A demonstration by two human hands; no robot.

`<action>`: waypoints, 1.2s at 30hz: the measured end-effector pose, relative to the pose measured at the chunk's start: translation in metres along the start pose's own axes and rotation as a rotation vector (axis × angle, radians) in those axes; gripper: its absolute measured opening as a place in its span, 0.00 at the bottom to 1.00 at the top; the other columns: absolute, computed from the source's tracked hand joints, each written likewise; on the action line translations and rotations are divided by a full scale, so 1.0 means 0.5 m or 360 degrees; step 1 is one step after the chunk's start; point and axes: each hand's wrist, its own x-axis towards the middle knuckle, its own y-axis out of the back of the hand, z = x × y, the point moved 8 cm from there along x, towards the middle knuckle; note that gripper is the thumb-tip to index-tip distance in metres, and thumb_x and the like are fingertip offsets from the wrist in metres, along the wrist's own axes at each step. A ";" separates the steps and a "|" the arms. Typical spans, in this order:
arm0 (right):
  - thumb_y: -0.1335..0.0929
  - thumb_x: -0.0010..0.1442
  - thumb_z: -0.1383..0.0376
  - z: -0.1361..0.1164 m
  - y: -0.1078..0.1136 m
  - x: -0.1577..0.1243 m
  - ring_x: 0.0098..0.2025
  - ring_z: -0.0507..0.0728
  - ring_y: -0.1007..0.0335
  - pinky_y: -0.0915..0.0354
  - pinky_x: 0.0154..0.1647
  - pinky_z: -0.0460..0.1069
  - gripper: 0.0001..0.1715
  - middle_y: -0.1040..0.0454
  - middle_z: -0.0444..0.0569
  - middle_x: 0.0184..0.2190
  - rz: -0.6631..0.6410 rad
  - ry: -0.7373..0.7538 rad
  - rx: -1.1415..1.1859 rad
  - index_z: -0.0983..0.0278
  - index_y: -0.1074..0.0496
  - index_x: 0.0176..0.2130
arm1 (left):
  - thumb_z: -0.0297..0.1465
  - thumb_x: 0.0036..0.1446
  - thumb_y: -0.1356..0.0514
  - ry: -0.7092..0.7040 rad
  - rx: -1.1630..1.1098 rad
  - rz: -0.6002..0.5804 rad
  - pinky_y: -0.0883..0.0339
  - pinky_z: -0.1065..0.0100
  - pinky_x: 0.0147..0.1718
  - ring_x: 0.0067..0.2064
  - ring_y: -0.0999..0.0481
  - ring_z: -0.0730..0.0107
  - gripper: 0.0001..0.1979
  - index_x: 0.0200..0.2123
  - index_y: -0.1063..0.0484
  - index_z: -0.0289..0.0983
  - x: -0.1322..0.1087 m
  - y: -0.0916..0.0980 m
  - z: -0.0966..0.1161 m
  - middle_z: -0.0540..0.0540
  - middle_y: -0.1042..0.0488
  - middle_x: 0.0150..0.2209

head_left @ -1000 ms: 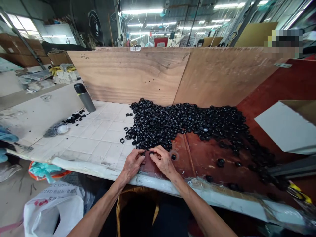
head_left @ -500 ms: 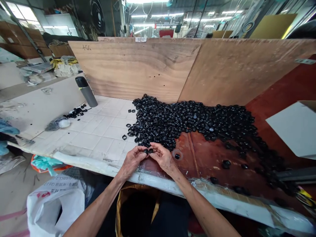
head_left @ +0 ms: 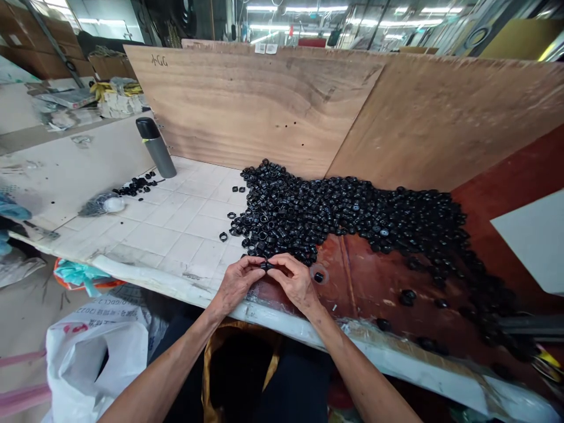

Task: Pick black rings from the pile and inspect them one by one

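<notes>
My left hand and my right hand meet fingertip to fingertip near the table's front edge. Between them they pinch small black ring-shaped plastic parts, one against the other; the fingers cover much of them. Just beyond my fingertips spreads a large heap of like black parts, some showing as open rings. A single black part lies on a clear round disc to the right of my right hand.
A grey bottle with a black lid stands at the back left, near a small black pile and a clear bag. A plywood board walls the back. Below the table edge opens a yellow-rimmed bag.
The two black parts, apart in my fingertips before, are now pressed together between both hands. The camera view has tilted down slightly.
</notes>
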 end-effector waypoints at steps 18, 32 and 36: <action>0.32 0.67 0.60 0.011 -0.010 -0.011 0.30 0.55 0.25 0.29 0.34 0.48 0.09 0.23 0.46 0.28 0.0005 -0.0075 -0.0196 0.61 0.24 0.38 | 0.33 0.57 0.34 -0.0246 0.0338 0.0010 0.29 0.61 0.54 0.50 0.21 0.61 0.13 0.45 0.20 0.38 -0.005 -0.003 0.009 0.45 0.19 0.47; 0.38 0.70 0.58 -0.009 -0.015 -0.013 0.22 0.52 0.39 0.39 0.29 0.47 0.27 0.35 0.43 0.18 -0.0086 -0.0004 -0.0479 0.61 0.35 0.21 | 0.36 0.56 0.33 -0.0157 0.0247 -0.0060 0.27 0.61 0.51 0.47 0.20 0.61 0.14 0.44 0.21 0.37 -0.007 -0.012 0.004 0.44 0.19 0.46; 0.34 0.67 0.57 -0.012 -0.014 -0.015 0.25 0.53 0.35 0.37 0.28 0.46 0.14 0.30 0.43 0.24 -0.0058 -0.0031 -0.0321 0.62 0.27 0.33 | 0.35 0.57 0.33 -0.0103 0.0135 -0.0050 0.26 0.62 0.50 0.46 0.19 0.62 0.14 0.46 0.21 0.37 -0.008 -0.010 0.002 0.44 0.18 0.46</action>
